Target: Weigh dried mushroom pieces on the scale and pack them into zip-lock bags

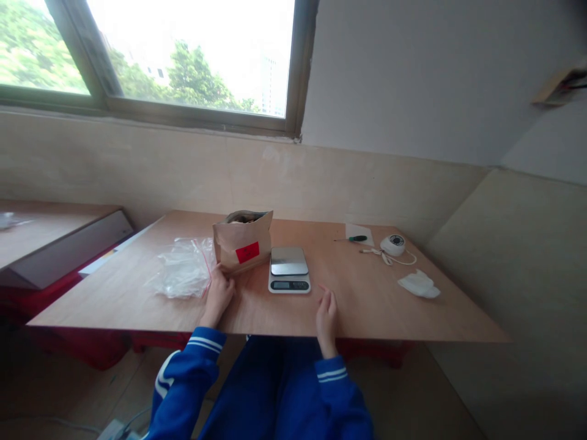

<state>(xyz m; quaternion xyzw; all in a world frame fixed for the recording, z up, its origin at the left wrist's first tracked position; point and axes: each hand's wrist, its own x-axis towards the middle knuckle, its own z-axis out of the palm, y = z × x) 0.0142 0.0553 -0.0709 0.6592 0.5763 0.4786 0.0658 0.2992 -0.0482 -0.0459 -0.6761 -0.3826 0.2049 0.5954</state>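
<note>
My left hand (220, 294) rests on the table at the lower left corner of a brown paper pouch (224, 241), beside the red-edged side of some clear zip bags (183, 275). Its fingers are partly bent and look apart, with no grip on anything visible. The pouch stands upright with its top open and a red label on its front; dark contents show only slightly inside. Right of it is a white kitchen scale (290, 269) with a bare metal plate. My right hand (326, 310) lies just right of the scale, index finger extended, the others loosely curled, holding nothing visible.
At the back right lie a green-handled screwdriver (358, 238) and a sheet of white paper (367, 231). A white dome camera (393, 245) with its cable and a crumpled white tissue (419, 284) are farther right. Another table (50, 229) stands on the left.
</note>
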